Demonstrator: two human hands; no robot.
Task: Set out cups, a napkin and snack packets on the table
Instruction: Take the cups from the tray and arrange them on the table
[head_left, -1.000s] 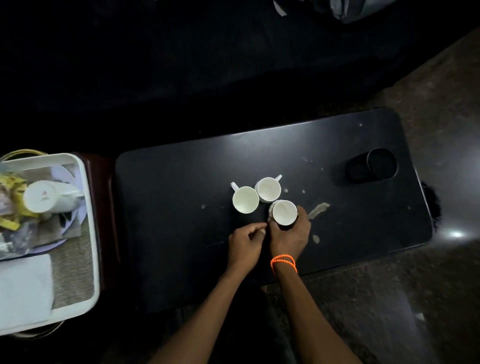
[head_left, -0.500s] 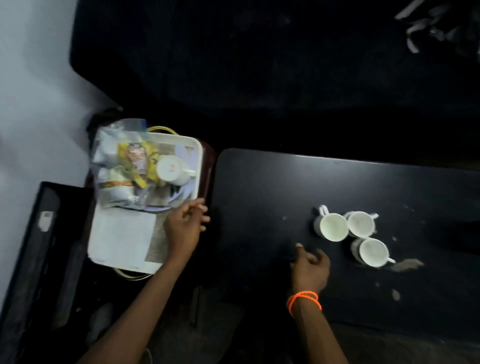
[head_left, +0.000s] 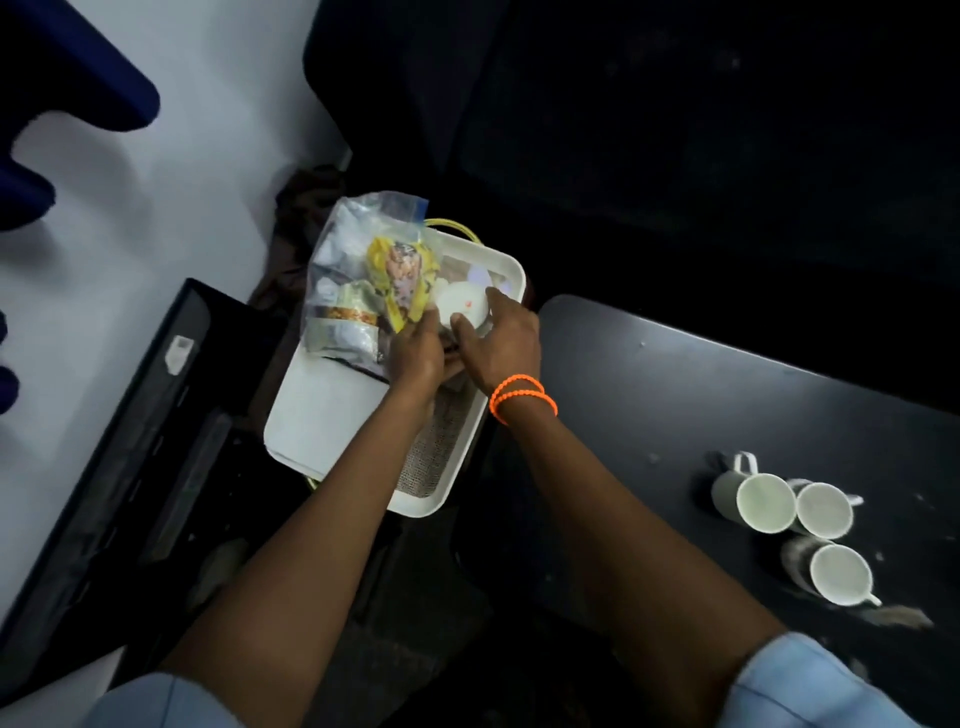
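Cup (head_left: 464, 307), white, small red mark, lying on white tray (head_left: 457, 483); right hand (head_left: 501, 340) grasps it. Left hand (head_left: 415, 353) touches it, grip unclear. Three white cups (head_left: 766, 503) clustered on black table (head_left: 675, 395).

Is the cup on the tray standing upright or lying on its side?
On its side. The cup on the tray shows its round wall, not an open mouth, unlike the three cups on the table.

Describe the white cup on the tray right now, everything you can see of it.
The white cup sits at the far end of the white tray, beside the clear bag of snack packets. It looks like glossy ceramic with a small red mark on its side. The right hand has its fingers curled round it; the left hand touches its near side. No handle is visible.
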